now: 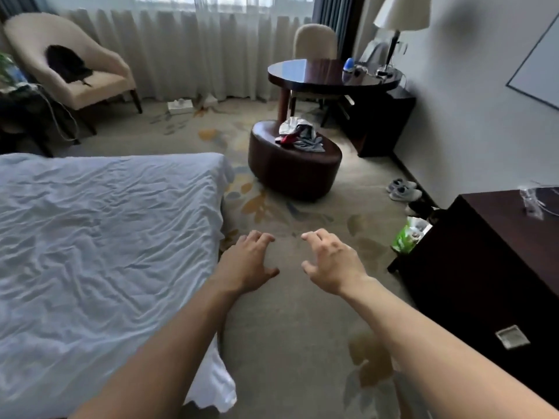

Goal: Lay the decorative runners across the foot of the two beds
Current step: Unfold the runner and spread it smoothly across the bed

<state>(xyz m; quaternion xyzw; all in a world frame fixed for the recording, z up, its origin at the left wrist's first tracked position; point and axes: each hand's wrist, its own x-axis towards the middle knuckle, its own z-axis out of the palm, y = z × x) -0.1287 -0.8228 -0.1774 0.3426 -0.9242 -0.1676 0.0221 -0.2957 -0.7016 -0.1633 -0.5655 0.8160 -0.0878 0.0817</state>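
So both our hands are out over the patterned beige carpet [287,313] holding nothing: left hand [248,264] and right hand [332,261] hang with fingers loosely curled and spread. The bed with the rumpled white sheet [99,237] sits just left, no runner on it, and honestly we can't spot a decorative runner anywhere in view. We'd say find it first, then grab it by both ends.
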